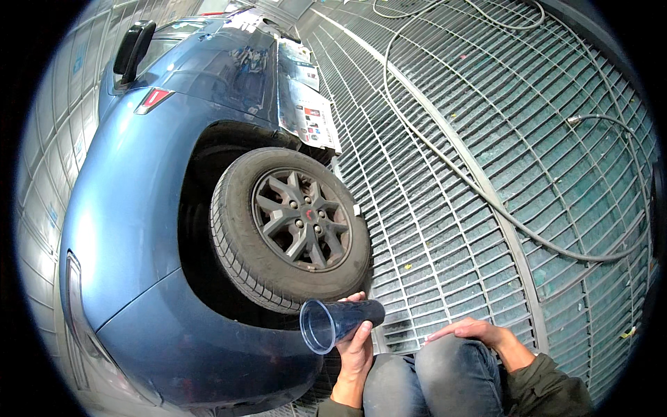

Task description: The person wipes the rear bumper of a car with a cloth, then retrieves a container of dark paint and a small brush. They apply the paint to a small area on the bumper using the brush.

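Note:
My left hand (357, 347) is closed around a clear, tapered plastic cup (347, 322) that looks dark blue inside. The cup lies nearly sideways, its wide round mouth pointing left toward the blue car's bumper (229, 361). Just beyond it stands the car's front wheel (292, 222), with a worn black tyre and a dark spoked rim. My right hand (479, 331) rests on my right knee (455, 368), fingers stretched out and holding nothing. Part of the left hand's fingers is hidden behind the cup.
Metal floor grating (445, 264) spreads to the right of the car. A grey hose (445, 156) curves across it, with a fitting (574, 119) at one end. Printed paper sheets (306, 115) cover the car's lower side. A wing mirror (132, 52) juts out at the upper left.

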Demonstrator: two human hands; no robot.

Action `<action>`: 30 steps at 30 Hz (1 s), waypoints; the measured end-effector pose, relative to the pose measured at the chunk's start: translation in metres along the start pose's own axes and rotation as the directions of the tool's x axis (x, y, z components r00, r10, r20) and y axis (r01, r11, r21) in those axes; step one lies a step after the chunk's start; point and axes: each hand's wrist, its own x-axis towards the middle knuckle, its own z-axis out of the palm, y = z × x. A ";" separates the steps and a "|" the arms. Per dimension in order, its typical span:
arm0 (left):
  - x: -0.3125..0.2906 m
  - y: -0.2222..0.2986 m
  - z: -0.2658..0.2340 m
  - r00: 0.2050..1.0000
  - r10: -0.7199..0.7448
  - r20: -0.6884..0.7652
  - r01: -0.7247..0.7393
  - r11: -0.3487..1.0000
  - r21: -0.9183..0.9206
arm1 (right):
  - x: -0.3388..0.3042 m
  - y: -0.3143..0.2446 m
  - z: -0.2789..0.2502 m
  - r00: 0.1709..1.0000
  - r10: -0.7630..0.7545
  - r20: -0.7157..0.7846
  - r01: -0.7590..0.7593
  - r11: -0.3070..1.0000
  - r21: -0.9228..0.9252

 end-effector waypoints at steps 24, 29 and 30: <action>-0.025 0.039 -0.036 0.998 0.000 -0.066 -0.005 0.997 -0.082 | -0.027 0.091 -0.005 0.571 0.031 -0.820 0.067 0.994 0.085; -0.029 0.037 -0.050 0.999 0.037 -0.011 -0.037 0.998 -0.046 | -0.007 0.069 -0.009 0.436 -0.095 -0.895 0.166 0.986 -0.024; -0.030 0.039 -0.054 0.999 0.030 0.012 -0.030 0.999 -0.021 | -0.002 0.068 -0.012 0.435 -0.136 -0.890 0.173 0.983 -0.065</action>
